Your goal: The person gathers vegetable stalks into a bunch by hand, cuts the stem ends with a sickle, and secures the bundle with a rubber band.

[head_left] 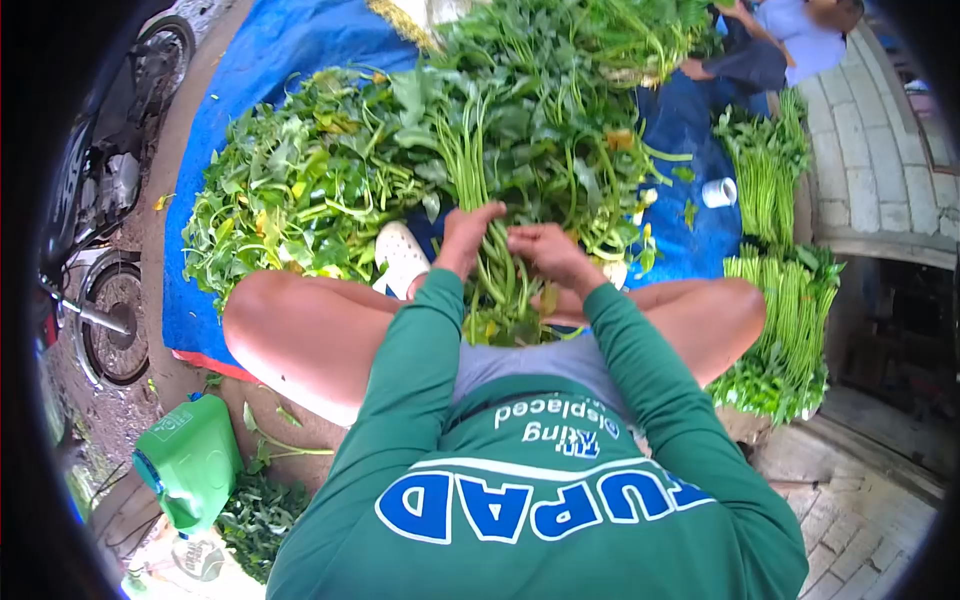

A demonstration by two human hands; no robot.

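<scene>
A bunch of leafy green stems [466, 165] lies in front of me, its leaves pointing away and its cut ends towards my lap. My left hand [464, 236] is wrapped round the stems from the left. Close against the right side of the bunch, my right hand [550, 252] has its fingers bent together in a pinch; what is between them is too small to make out. Loose leaves and stem ends [510, 325] lie below both hands, between my legs. A large heap of leafy greens [300, 180] spreads beyond and to the left.
A blue tarp [270, 50] lies under the greens. Tied bundles [780, 310] are stacked at right, near a white cup [718, 193]. Another person [800, 40] sits at the far right. A green jug [190, 460] and a motorcycle [110, 200] are on the left.
</scene>
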